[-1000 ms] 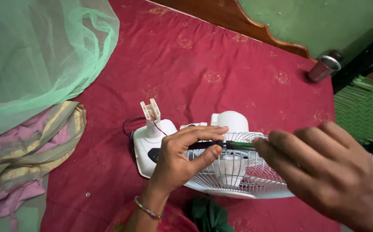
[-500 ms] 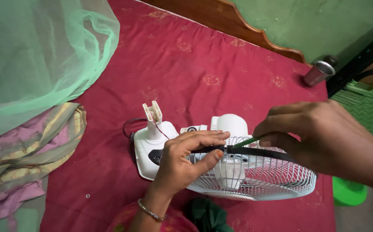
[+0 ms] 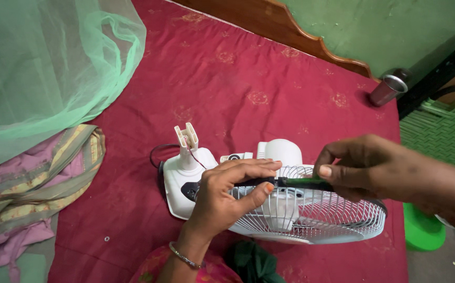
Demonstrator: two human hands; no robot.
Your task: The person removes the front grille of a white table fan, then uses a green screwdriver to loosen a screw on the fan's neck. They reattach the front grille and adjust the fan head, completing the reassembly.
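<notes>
Gripping green screwdriver [image 3: 303,182] | both hands [image 3: 227,196] [image 3: 374,167] closed | white fan grille [image 3: 311,215] beneath

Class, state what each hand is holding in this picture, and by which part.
Both hands grip one screwdriver above the white fan guard: the left hand pinches its black shaft end, the right hand its green handle.

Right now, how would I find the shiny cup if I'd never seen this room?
Start at the red bedspread and follow it to its far right corner, below the curved wooden headboard. The small steel cup stands there alone, the only shiny metal thing on the bed.
</notes>
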